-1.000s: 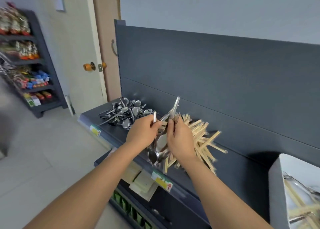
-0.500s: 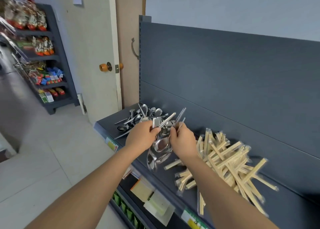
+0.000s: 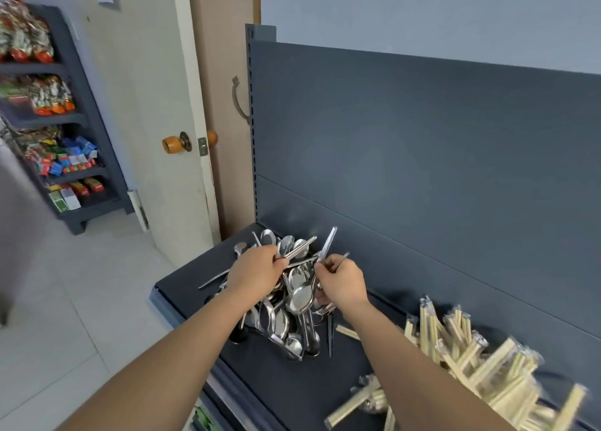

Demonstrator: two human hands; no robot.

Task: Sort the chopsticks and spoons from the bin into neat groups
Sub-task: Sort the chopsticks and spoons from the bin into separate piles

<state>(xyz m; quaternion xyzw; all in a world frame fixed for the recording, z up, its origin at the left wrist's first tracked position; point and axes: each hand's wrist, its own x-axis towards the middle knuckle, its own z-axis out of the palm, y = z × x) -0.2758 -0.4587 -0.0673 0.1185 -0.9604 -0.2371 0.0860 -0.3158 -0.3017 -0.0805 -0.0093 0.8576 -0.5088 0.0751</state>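
A pile of steel spoons (image 3: pixel 286 320) lies on the dark shelf (image 3: pixel 283 385) at its left end. My left hand (image 3: pixel 255 274) and my right hand (image 3: pixel 341 281) are just above that pile, both closed on a bunch of spoons (image 3: pixel 300 292) whose handles stick up between the fingers and whose bowls hang down. A heap of wrapped wooden chopsticks (image 3: pixel 471 365) lies on the shelf to the right, partly hidden by my right forearm. The bin is out of view.
The shelf's dark back panel (image 3: pixel 422 170) rises right behind the piles. A pale door with an orange knob (image 3: pixel 172 143) stands to the left. A rack of snack packets (image 3: pixel 48 121) is at the far left, across a tiled floor (image 3: pixel 65 316).
Both hands have carried the spoon bunch leftwards, from over the chopstick heap to over the spoon pile. The view has swung left, and the white bin at the right has gone out of frame.
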